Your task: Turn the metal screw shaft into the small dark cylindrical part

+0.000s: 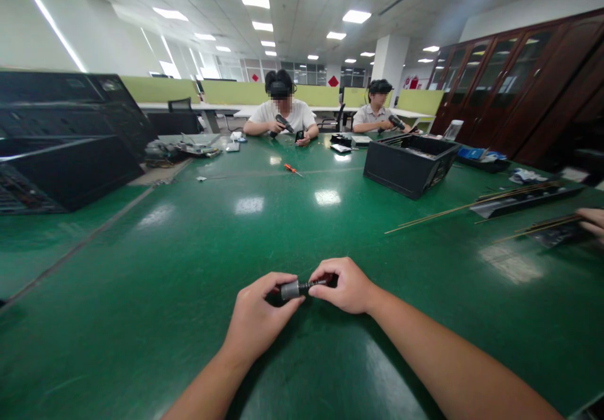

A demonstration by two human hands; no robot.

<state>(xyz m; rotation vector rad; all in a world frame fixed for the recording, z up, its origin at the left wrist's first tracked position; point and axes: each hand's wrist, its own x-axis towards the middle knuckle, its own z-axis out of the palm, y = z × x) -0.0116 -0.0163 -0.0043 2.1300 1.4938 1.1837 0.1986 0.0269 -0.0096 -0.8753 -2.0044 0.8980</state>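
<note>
Lit panels point(357, 16) glow overhead; beyond the green counter point(179, 263) I see lime partitions point(226, 92) and dark wooden cabinets point(500, 83).

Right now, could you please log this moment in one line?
left grip: holding silver cylinder; right grip: holding dark shaft; orange screwdriver: on green table

Metal-looking cylinder point(290, 290), smooth glossy tabletop point(189, 263), wooden cabinets point(500, 87)

Left hand point(257, 312): my thumb point(290, 308) and fingers point(281, 278) pinch, tips turned right.
Right hand point(348, 287): I pinch too, tips turned left, near my left thumb.
Left forearm point(207, 379): bare, rising from below.
Right forearm point(438, 351): bare, slanting in from lower right.
</note>
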